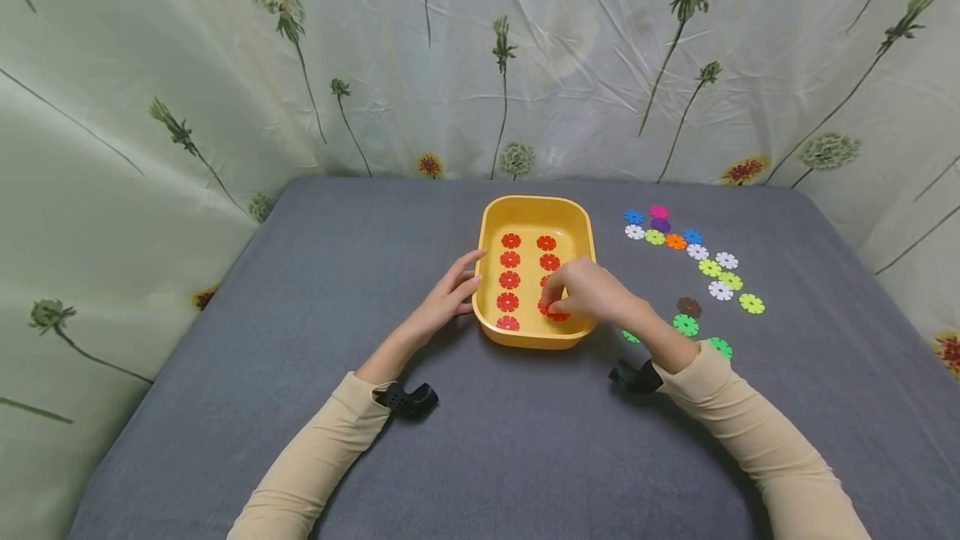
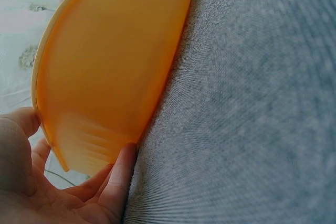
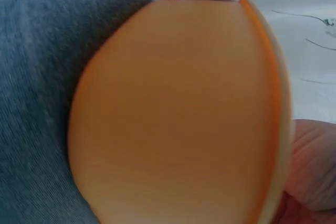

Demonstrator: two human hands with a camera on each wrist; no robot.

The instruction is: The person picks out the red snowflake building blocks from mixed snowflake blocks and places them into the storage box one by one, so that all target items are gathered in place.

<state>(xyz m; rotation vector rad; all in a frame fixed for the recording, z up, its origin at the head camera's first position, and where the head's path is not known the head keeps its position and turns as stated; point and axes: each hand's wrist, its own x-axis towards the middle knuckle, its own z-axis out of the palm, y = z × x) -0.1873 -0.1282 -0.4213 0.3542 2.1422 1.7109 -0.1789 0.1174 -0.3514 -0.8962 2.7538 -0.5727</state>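
A yellow plastic basin (image 1: 534,340) stands on the table, with red flower-shaped plastic discs (image 1: 509,280) laid in two columns on its floor. My left hand (image 1: 441,300) touches the outside of its left wall, fingers mostly extended; in the left wrist view the thumb meets the rim and other fingers (image 2: 119,177) lie along the wall. Over the right rim reaches my right hand (image 1: 592,290), its fingertips pinching a red disc (image 1: 543,307) low in the right column. The basin wall (image 3: 178,114) hides those fingertips in the right wrist view.
Loose discs lie on the grey table (image 1: 480,448) right of the basin: blue, white, purple, orange (image 1: 676,242), yellow-green, brown (image 1: 689,307) and green (image 1: 686,325). Some green ones are partly behind the right forearm. A flower-printed cloth (image 1: 450,65) hangs behind the table.
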